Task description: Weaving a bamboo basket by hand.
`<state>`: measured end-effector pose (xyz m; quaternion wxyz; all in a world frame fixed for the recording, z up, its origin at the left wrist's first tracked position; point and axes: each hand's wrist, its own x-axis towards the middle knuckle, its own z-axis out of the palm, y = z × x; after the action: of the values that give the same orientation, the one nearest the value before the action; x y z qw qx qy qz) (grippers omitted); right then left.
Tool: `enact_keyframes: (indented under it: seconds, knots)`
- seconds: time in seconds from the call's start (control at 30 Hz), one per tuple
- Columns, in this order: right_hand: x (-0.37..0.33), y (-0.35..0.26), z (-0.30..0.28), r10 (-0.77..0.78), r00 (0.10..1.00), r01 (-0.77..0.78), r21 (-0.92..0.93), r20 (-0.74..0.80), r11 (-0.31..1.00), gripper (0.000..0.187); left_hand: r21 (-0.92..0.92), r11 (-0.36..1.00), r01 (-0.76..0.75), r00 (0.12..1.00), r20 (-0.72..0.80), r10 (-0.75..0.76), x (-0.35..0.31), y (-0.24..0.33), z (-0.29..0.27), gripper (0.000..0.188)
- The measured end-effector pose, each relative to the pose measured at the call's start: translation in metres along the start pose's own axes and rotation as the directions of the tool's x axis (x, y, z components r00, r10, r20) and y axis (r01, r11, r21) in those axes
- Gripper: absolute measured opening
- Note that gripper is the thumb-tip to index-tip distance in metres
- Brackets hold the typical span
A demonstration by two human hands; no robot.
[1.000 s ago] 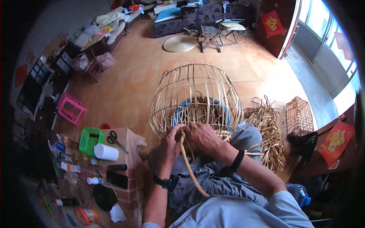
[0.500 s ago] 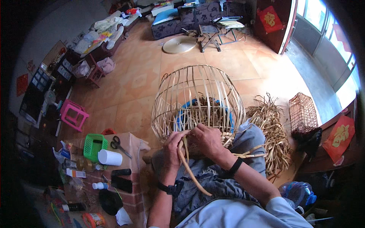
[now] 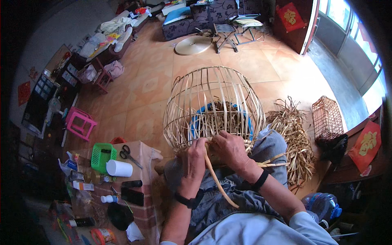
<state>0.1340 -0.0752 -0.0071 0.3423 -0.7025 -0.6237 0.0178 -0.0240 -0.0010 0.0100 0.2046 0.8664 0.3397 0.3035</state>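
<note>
An openwork basket of pale flat ribs and thin hoops leans on my lap, its plaited near edge under my fingers. My left hand is closed at this edge, pinching a tan plant-fibre strip whose loose end hangs over my trousers. Close beside it, my right hand bends its fingers onto the same edge; its fingertips are partly hidden, so what they pinch does not show. Several pale strips stick out past my right wrist. Through the ribs appears a blue-rimmed container holding dry fibres.
A heap of dried strips lies right of my knee, near a wire-like woven basket. At left, a cloth-covered table bears scissors, a green basket and a white cylinder. A pink stool stands beyond.
My left hand has turned and shifted slightly right, closer against the basket's edge. The hanging strip has swung right with it. My right hand has moved slightly right.
</note>
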Motion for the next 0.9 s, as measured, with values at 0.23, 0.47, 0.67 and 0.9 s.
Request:
enact_keyframes:
  seconds: [0.23,0.47,0.67,0.9]
  knots:
    - [-0.001,-0.002,-0.002,-0.029,0.999,0.03,0.022,-0.032,0.999,0.02,-0.097,0.968,0.232,0.971,0.076,-0.225,0.006,0.004,0.001,0.025]
    - [-0.005,-0.01,-0.005,-0.076,0.996,0.077,-0.013,0.044,0.997,0.018,-0.655,0.665,0.358,0.93,0.183,-0.32,-0.008,-0.035,0.021,0.03]
    - [-0.002,-0.013,-0.005,-0.041,0.997,0.045,-0.069,0.061,0.997,0.018,-0.855,0.383,0.349,0.935,0.292,-0.201,-0.009,-0.03,0.008,0.056]
    - [0.003,-0.017,0.0,0.03,0.991,-0.011,-0.146,0.127,0.989,0.014,-0.767,0.525,0.368,0.929,0.328,-0.171,-0.006,-0.056,0.018,0.031]
